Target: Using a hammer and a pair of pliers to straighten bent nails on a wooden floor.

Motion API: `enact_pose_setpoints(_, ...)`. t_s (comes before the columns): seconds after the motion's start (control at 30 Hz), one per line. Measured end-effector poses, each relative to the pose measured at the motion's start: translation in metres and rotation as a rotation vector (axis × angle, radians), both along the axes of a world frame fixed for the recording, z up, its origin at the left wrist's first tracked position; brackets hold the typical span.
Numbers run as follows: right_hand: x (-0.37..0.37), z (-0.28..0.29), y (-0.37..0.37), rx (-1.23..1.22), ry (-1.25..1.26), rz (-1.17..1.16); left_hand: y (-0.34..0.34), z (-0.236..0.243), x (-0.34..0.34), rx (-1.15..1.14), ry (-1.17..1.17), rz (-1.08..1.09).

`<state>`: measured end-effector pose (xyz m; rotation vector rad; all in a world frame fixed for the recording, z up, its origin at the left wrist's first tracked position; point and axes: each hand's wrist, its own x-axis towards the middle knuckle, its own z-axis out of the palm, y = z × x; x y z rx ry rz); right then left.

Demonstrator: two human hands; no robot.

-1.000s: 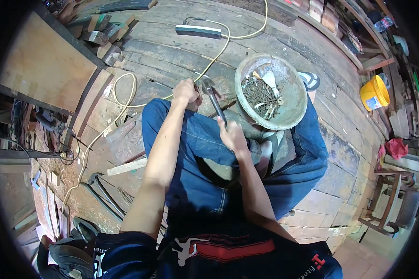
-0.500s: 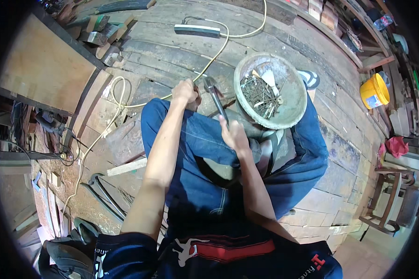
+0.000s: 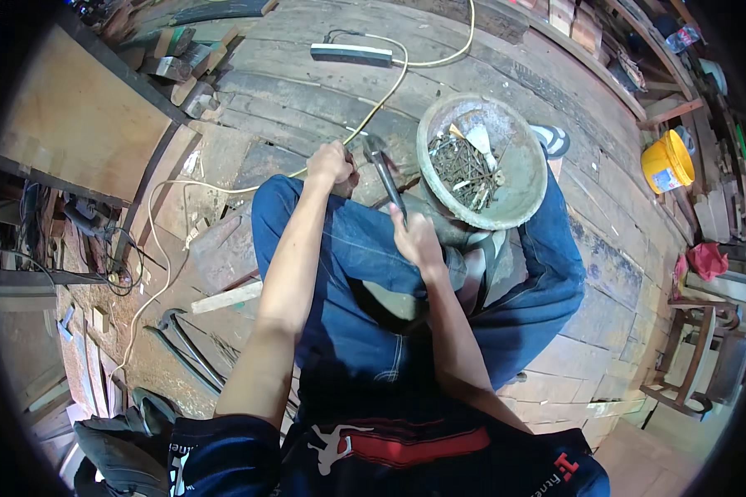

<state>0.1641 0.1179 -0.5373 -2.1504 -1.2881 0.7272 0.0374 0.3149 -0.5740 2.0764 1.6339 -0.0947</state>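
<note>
My right hand (image 3: 417,238) is wrapped round the handle of a hammer (image 3: 387,178), whose metal head points away from me. To the left of the hammer head, my left hand (image 3: 331,161) is closed beyond my knee. Its fingers face away, so what they hold is hidden; a dark brown piece shows beside them. Just right of the hammer, a wide grey bowl (image 3: 525,170) rests tilted by my legs. It contains many rusty nails (image 3: 460,170) and a pale spatula-shaped piece (image 3: 478,143).
A pale cable (image 3: 162,248) runs across the plank floor to a power strip (image 3: 352,55). Pincers (image 3: 189,352) lie on the left, near a wood strip (image 3: 226,297). A yellow bucket (image 3: 667,163) stands at right; a wooden panel (image 3: 83,116) is at far left.
The loop in the pale cable at left has opened out, and the cable has shifted. The dark bundle at lower left has moved slightly. Both hands and the hammer are nearly where they were.
</note>
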Motion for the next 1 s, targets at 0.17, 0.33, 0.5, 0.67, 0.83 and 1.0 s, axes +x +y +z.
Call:
enact_pose_setpoints(0.17, 0.000, 0.004, 0.000, 0.002, 0.070, -0.010, 0.002, -0.001, 0.001, -0.033, -0.042, -0.022)
enact_pose_setpoints(0.33, 0.003, -0.003, 0.003, -0.025, 0.083, -0.026, 0.005, -0.001, 0.000, -0.055, -0.017, -0.063)
enact_pose_setpoints(0.5, 0.005, -0.004, -0.002, 0.073, 0.076, 0.030, 0.004, -0.005, -0.001, -0.018, -0.048, -0.077)
enact_pose_setpoints(0.67, 0.012, -0.009, -0.001, 0.045, 0.123, -0.047, 0.000, -0.002, 0.001, 0.066, -0.007, -0.219)
enact_pose_setpoints(0.83, 0.024, -0.031, -0.003, 0.018, 0.094, -0.123, -0.003, 0.007, 0.004, 0.023, 0.046, -0.288)
enact_pose_setpoints(1.0, 0.028, -0.048, -0.004, -0.025, 0.087, -0.143, -0.002, 0.004, 0.007, 0.080, -0.117, -0.299)
